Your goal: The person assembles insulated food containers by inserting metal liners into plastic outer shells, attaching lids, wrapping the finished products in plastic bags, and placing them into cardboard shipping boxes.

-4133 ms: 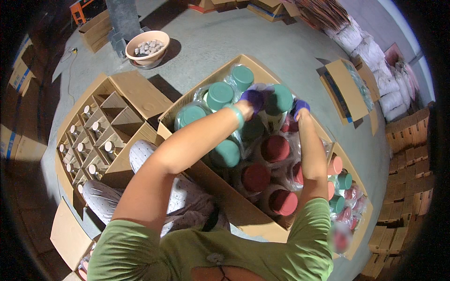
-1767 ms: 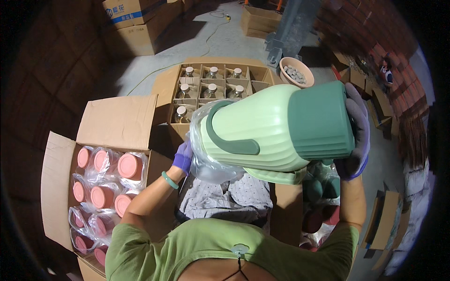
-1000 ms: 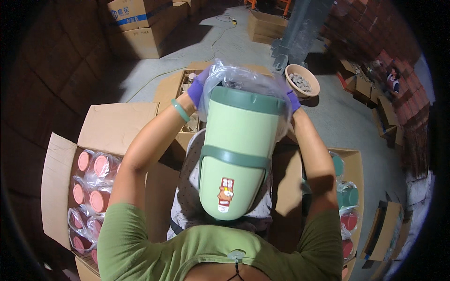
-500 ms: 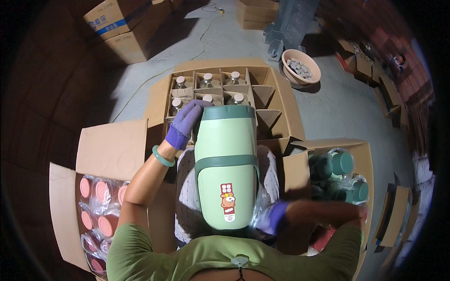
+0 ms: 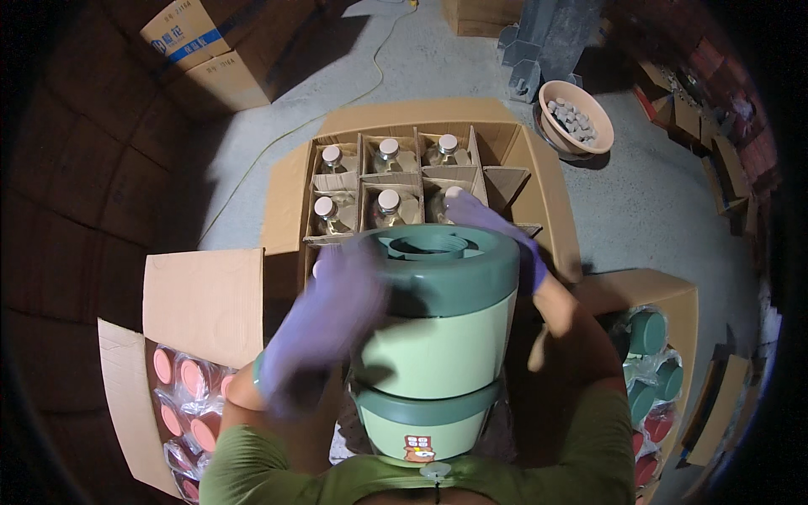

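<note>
My left hand (image 5: 324, 324), in a purple glove and smeared by motion, lies against the upper left flank of the pale green jug (image 5: 436, 337); whether its fingers are clamped or only brushing the wall I cannot tell. My right hand (image 5: 497, 231), gloved the same, reaches over the far right edge of the jug's dark green top, fingers spread past the rim toward the divided carton (image 5: 539, 181), so it looks unclenched, steadying rather than gripping. The jug stands upright, near me and central, its base low against my chest, its open collar facing up.

I judge the step in hand to be readying this jug, held between both hands over my lap. The next move, as I read it, calls for a firm two-sided hold before any lifting or turning, since the body is wide and smooth.

Both forearms rise from the lower edge, elbows bent outward. Far of the jug, the carton holds capped glass bottles (image 5: 387, 150) in cells. A box of pink-lidded jugs (image 5: 181, 379) sits left; green-lidded ones (image 5: 648, 332) sit right.
</note>
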Available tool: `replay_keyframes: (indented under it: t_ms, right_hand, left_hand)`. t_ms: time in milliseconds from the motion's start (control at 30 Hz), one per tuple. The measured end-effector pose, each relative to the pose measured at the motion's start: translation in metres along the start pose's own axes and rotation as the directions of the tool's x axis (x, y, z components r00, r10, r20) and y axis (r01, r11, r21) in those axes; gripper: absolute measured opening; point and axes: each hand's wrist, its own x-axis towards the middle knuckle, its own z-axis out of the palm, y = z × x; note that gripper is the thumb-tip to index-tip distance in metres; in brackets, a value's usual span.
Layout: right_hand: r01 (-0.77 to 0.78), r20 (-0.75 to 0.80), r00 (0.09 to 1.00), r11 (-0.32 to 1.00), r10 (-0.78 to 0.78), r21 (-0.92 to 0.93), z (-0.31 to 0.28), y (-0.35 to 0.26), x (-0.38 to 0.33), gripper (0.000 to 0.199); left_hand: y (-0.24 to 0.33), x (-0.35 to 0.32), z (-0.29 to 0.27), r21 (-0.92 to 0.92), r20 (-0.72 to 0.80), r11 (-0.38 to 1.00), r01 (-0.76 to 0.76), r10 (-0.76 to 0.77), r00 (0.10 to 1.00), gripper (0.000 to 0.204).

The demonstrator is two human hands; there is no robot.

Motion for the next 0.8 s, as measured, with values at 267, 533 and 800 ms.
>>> replay_keyframes:
  t_ms: [267, 533, 800]
  right_hand:
    - [-0.073, -0.147, 0.98, 0.928, 0.135, 0.364, 0.002, 0.007, -0.005, 0.055]
    - [-0.036, -0.042, 0.998, 0.995, 0.041, 0.094, -0.002, 0.022, 0.004, 0.051]
    - [-0.117, -0.083, 0.986, 0.959, 0.143, 0.259, -0.008, 0.002, 0.023, 0.052]
  left_hand:
    - [-0.015, 0.001, -0.036, -0.107, -0.067, 0.964, 0.242, -0.25, 0.966, 0.056]
    - [0.061, -0.035, -0.013, 0.476, 0.312, 0.677, -0.562, 0.468, 0.827, 0.048]
    - [0.043, -0.019, -0.023, 0.496, 0.102, 0.856, -0.144, 0.107, 0.989, 0.061]
